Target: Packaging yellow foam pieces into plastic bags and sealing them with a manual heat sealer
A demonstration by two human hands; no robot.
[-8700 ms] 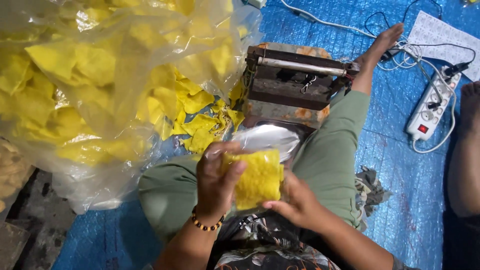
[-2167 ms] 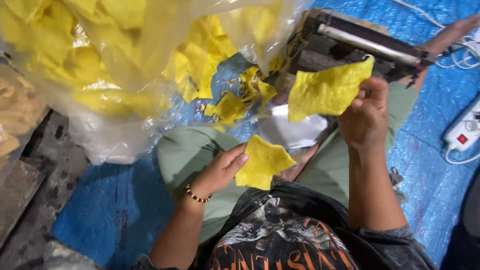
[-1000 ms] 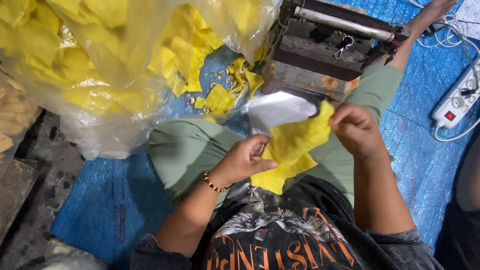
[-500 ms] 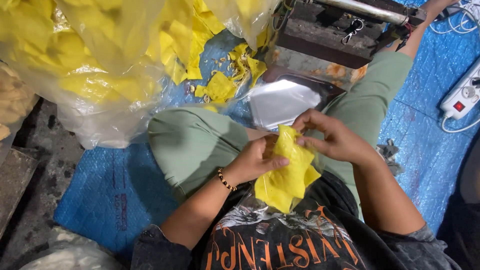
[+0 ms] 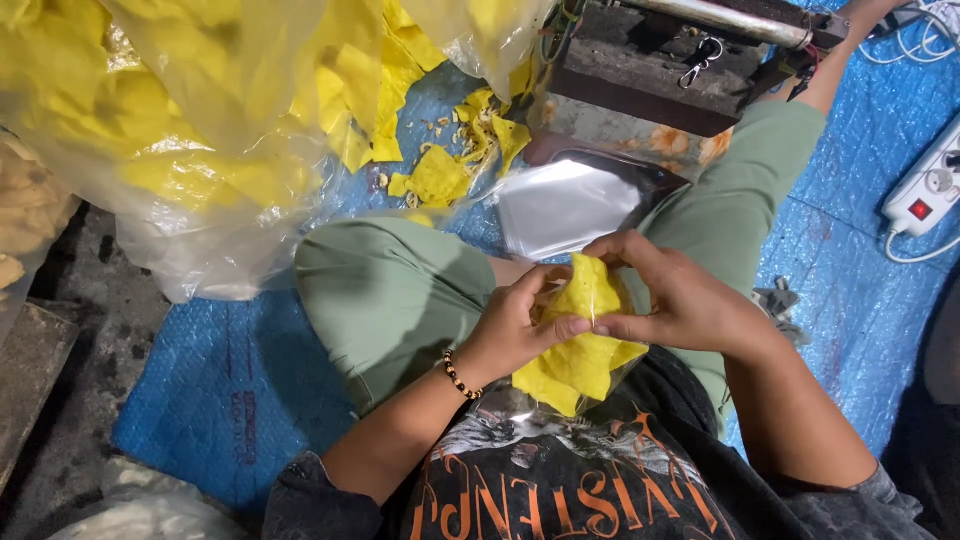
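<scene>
Both hands work at the lap: the left hand (image 5: pixel 520 325) and right hand (image 5: pixel 680 300) pinch a small clear bag (image 5: pixel 580 350) of yellow chips, fingers pressed on its mouth. It looks filled but unsealed. The sealer (image 5: pixel 670 60) sits beyond the knees; the big sack (image 5: pixel 200 130) remains nearly full.

Yellow chips (image 5: pixel 583 345) in clear lap-held bag
</scene>
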